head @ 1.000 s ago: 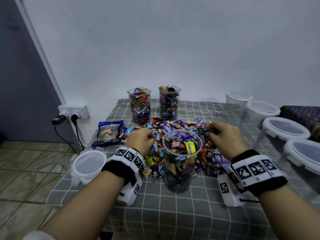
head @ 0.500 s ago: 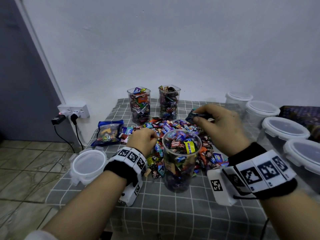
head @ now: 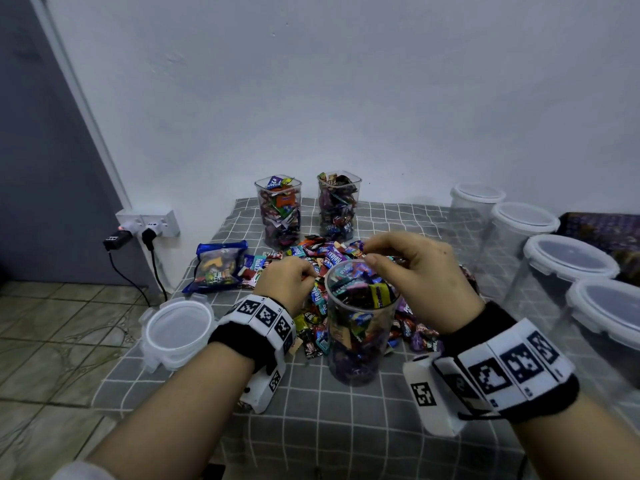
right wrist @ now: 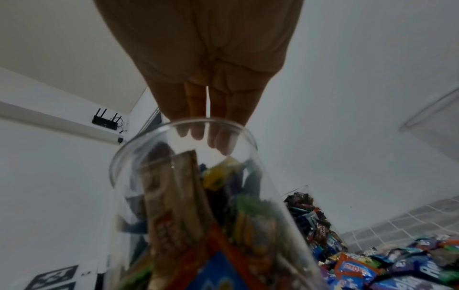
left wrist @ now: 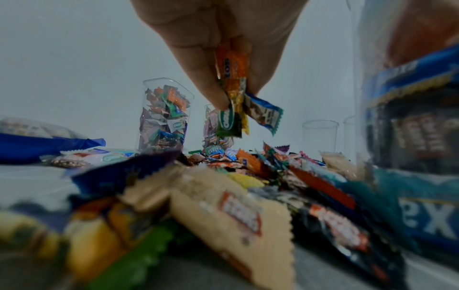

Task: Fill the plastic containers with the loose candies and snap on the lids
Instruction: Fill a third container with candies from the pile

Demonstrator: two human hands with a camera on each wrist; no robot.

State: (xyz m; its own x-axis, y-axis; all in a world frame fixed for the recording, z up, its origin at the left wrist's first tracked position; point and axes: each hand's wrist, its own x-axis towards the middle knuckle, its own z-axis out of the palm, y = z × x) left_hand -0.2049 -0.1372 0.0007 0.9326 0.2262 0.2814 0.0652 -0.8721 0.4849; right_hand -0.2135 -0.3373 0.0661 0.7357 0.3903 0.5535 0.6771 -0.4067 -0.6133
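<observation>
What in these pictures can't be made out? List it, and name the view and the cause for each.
- Left hand, head view: its own back hides the candies it pinches; only the left wrist view shows them.
- Right hand, right wrist view: fingertips blur behind the round container rim.
- Pile of loose candies, left wrist view: nearest wrappers out of focus.
- Lidded containers, head view: right edge cuts them off.

The round container (head: pixel 358 327) stands mid-surface with its mouth open from above. The candy heap (head: pixel 322 258) crowds behind it; two filled jars (head: pixel 278 211) block the far edge, lidded tubs (head: pixel 568 261) wall the right. Bare cloth (head: pixel 329 420) lies in front.
</observation>
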